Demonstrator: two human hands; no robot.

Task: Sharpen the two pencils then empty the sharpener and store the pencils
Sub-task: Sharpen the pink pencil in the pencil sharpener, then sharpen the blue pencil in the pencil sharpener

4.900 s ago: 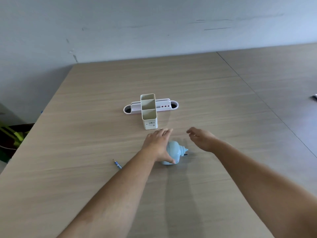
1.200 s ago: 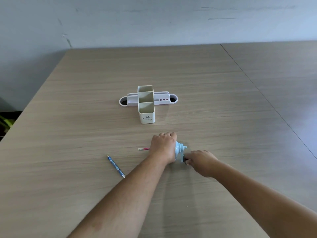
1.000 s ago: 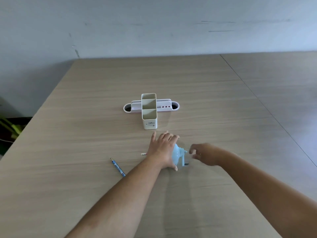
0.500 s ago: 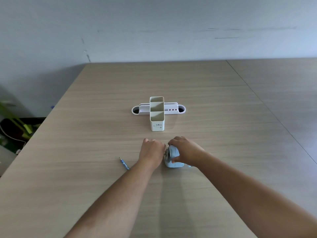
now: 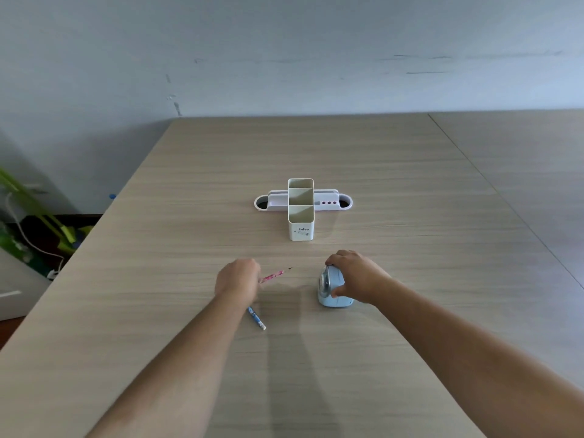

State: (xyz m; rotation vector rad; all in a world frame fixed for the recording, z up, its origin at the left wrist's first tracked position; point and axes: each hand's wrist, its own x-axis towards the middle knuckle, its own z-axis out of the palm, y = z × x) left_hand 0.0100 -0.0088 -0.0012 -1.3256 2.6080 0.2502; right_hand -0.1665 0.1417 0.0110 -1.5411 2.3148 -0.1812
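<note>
My left hand [image 5: 237,281] is closed around a pink pencil [image 5: 274,275] whose dark sharpened tip points right and away, clear of the sharpener. A light blue crank sharpener [image 5: 331,288] stands on the wooden table [image 5: 410,235], and my right hand [image 5: 357,276] grips it from the right side and top. A blue pencil [image 5: 256,318] lies flat on the table just below my left wrist, partly hidden by it. The white pencil holder [image 5: 301,213], with upright compartments and a low tray, stands farther back in the middle.
The table's left edge runs diagonally, with green items, a white cable and a dark gap on the floor beyond it [image 5: 38,235]. A seam [image 5: 493,184] marks a second table on the right. A pale wall rises behind.
My left hand has drawn the pink pencil out of the sharpener and moved left with it. My right hand left the crank and now holds the sharpener's body.
</note>
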